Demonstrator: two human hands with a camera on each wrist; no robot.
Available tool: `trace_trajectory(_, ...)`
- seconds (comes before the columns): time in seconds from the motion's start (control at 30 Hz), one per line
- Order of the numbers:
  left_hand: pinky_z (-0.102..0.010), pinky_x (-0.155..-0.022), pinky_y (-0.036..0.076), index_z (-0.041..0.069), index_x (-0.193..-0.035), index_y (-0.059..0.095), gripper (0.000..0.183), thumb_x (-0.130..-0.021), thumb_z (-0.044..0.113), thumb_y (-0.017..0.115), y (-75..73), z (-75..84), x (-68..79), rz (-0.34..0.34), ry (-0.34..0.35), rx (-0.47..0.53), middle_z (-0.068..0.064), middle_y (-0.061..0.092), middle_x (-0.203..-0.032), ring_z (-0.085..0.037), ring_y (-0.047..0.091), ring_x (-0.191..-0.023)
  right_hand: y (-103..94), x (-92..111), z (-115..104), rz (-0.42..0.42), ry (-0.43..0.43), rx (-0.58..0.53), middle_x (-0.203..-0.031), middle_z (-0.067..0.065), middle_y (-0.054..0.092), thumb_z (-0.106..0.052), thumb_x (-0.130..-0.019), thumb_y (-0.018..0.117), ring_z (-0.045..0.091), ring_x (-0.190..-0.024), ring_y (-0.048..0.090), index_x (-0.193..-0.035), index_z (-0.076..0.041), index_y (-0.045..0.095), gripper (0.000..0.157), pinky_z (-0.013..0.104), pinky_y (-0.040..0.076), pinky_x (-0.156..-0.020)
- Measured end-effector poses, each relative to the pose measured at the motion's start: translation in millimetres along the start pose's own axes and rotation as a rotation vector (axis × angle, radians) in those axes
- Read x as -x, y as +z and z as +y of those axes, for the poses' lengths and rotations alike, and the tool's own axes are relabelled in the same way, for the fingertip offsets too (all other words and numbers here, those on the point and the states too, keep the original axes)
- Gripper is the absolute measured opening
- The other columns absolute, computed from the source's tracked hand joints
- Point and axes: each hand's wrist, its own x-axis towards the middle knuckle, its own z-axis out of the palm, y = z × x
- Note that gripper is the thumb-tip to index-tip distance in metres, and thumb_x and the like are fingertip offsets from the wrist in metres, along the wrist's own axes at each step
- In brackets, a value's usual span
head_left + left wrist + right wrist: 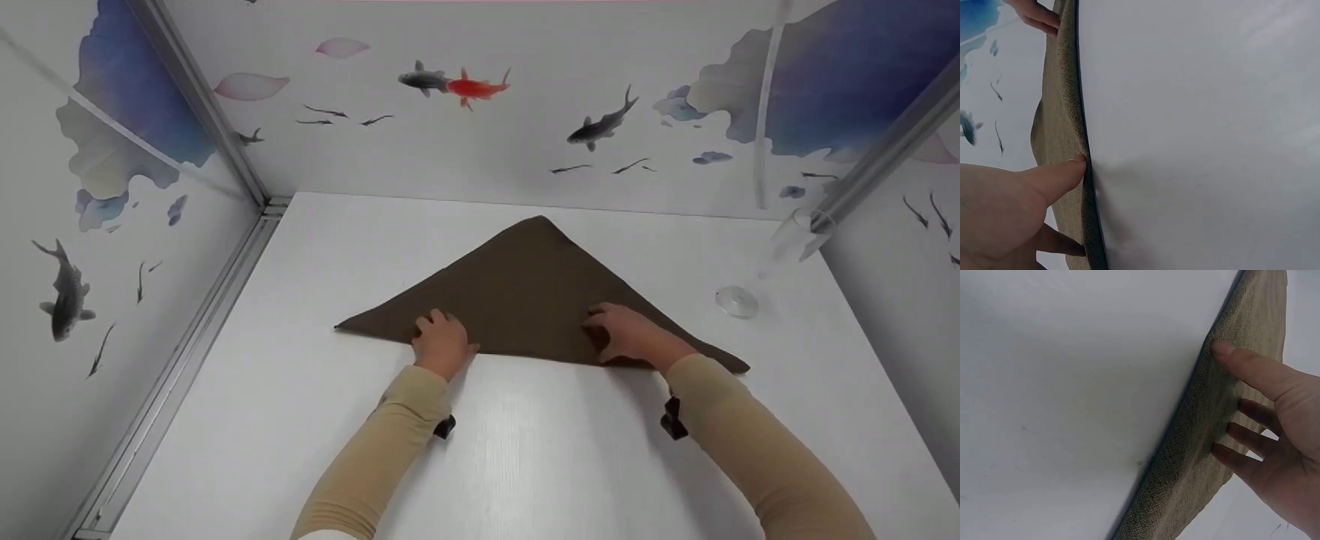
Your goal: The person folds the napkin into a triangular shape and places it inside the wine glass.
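A brown cloth napkin (517,292), folded into a triangle, lies flat on the white table with its peak toward the back wall. Its long folded edge faces the person. My left hand (441,343) rests on that edge left of the middle, and the left wrist view shows the thumb (1067,171) on the fold. To the right, my right hand (634,334) touches the cloth with bent, spread fingertips. In the right wrist view its thumb (1247,365) lies at the folded edge, apart from the other fingers.
A clear stemmed glass (796,234) with a round foot (737,301) stands at the right rear of the white table (517,465). Printed panels with fish surround the table on the left, back and right, joined by metal rails (180,352).
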Motion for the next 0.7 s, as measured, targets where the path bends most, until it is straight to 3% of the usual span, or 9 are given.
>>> trace_trajectory(0.37, -0.055, -0.089, 0.048, -0.011, -0.137, 0.047, 0.079, -0.088, 0.048, 0.069, 3.2, 4.1, -1.4, -0.052, -0.027, 0.041, -0.026, 0.045, -0.127, -0.044, 0.042, -0.120, 2.3, 2.5, -1.0, -0.005, 0.006, 0.018, -0.146, 0.026, 0.040, -0.012, -0.077, 0.084, 0.044, -0.135, 0.034, -0.133, 0.002, 0.057, 0.064, 0.051, 0.032, -0.108)
trace_trajectory(0.7, -0.053, -0.089, 0.049, -0.009, -0.138, 0.046, 0.081, -0.089, 0.051, 0.067, 2.9, 3.2, -2.7, -0.053, -0.039, -0.008, -0.025, 0.046, -0.127, -0.043, 0.043, -0.119, 28.1, 30.9, 7.4, 0.060, -0.010, 0.010, -0.155, 0.028, 0.019, -0.023, -0.100, 0.057, 0.047, -0.141, 0.018, -0.148, 0.006, 0.032, 0.061, 0.059, 0.025, -0.108)
